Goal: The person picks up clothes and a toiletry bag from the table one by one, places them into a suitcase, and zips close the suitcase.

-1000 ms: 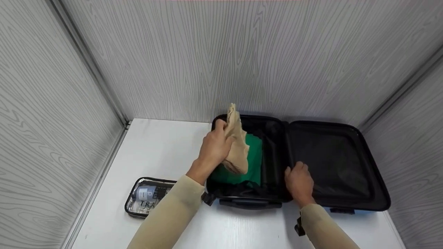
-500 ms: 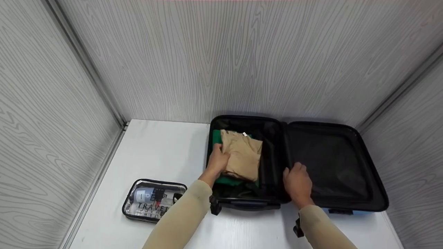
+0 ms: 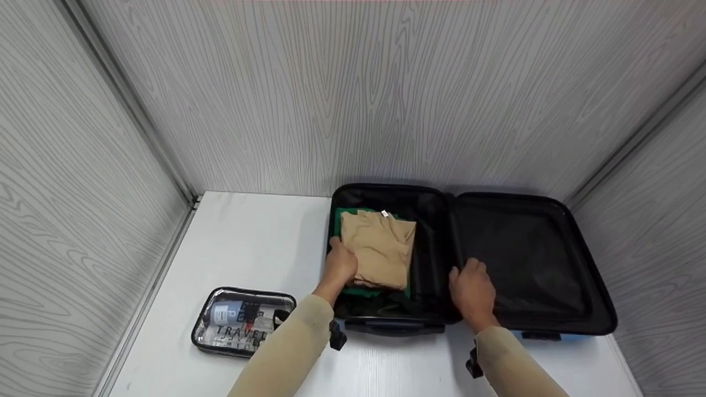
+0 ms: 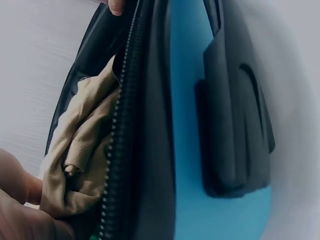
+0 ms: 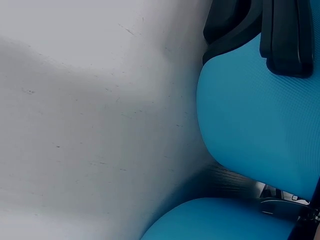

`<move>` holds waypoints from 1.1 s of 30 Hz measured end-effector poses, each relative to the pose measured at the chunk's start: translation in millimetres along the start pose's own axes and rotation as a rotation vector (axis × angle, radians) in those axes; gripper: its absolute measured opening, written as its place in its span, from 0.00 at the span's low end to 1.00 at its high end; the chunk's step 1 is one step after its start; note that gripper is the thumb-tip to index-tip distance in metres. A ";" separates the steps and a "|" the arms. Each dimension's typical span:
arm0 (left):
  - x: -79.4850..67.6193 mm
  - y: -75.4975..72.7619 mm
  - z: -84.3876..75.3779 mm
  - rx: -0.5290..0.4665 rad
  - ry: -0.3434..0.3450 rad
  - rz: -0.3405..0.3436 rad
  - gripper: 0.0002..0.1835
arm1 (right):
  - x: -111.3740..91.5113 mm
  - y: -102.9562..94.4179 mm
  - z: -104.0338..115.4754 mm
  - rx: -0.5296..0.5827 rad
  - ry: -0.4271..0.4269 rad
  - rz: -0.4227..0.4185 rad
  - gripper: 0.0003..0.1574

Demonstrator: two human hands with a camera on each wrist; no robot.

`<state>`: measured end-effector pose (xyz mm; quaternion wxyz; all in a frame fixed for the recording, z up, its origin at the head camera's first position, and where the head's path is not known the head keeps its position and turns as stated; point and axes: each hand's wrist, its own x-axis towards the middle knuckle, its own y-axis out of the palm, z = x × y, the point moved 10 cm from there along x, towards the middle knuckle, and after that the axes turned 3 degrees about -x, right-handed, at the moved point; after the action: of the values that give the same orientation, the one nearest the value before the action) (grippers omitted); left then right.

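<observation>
An open suitcase (image 3: 394, 326) with a blue shell and black lining lies on the white table. In its left half, a folded beige garment (image 3: 380, 248) with a small white tag lies over green cloth (image 3: 364, 291). My left hand (image 3: 340, 267) holds the garment's left edge; in the left wrist view, the thumb (image 4: 30, 222) and a finger touch the beige folds (image 4: 82, 145). My right hand (image 3: 473, 291) grips the suitcase's edge near the hinge between the two halves. The right wrist view shows mainly the blue shell (image 5: 260, 115), with that hand almost wholly outside it.
A clear travel pouch (image 3: 242, 321) with black piping and toiletries inside lies left of the suitcase, partly behind my left sleeve. The suitcase's lid half (image 3: 524, 259) lies open at the right. Pale wood-grain panels (image 3: 353, 99) close in the back and sides.
My left hand has lowered the beige garment from upright to flat on the green cloth, then shifted it slightly left. My right hand has stayed on the suitcase edge.
</observation>
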<state>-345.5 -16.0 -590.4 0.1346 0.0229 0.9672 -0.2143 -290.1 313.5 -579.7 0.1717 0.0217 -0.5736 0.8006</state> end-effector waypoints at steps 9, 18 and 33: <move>-17.2 -6.3 -32.9 0.285 0.330 -0.133 0.36 | 2.0 -7.5 1.4 -0.024 -0.028 -0.053 0.22; -37.3 11.4 -51.9 0.696 0.678 -0.185 0.15 | 2.2 -6.7 -0.4 -0.031 -0.035 -0.040 0.23; -26.8 28.3 -30.4 0.860 0.597 -0.028 0.52 | 2.4 -3.6 -2.7 -0.014 0.000 0.001 0.24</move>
<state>-324.4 22.8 -568.2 -0.1716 0.1231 0.7882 -0.5781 -290.8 317.6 -576.8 0.1715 0.0206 -0.5793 0.7966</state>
